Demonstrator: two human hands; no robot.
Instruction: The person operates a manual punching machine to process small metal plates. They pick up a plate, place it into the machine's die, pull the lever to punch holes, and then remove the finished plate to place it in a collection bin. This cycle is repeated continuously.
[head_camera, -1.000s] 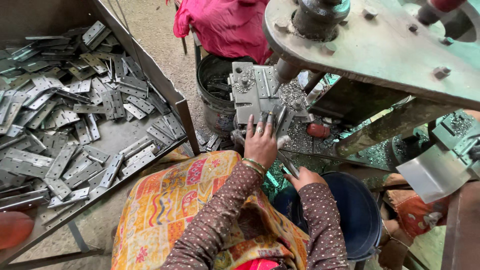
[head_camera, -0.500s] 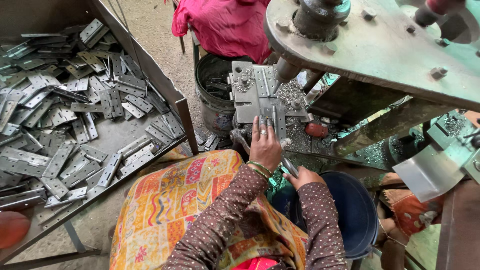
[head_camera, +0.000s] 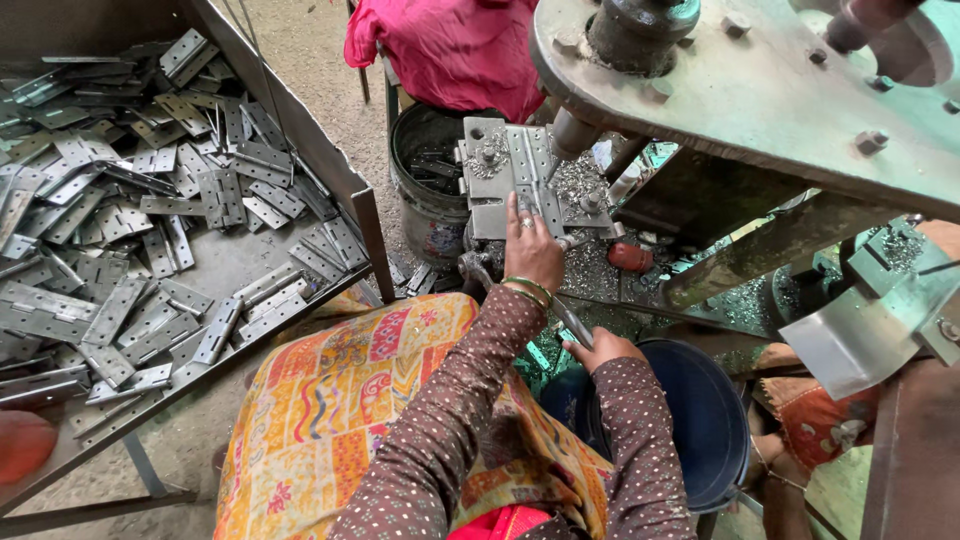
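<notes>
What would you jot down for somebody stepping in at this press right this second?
Left hand: flat on the metal plate lying on the press bed, fingers spread.
Right hand: closed round the lever handle lower down.
Tray on the left holds a heap of hinge plates; a bucket stands behind the bed, a blue tub by the knees.
Done: one plate is placed on the bed.
Left: the heap in the tray.

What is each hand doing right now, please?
Left hand: open, fingers flat on the metal plate on the press.
Right hand: closed around the lever handle.
</notes>
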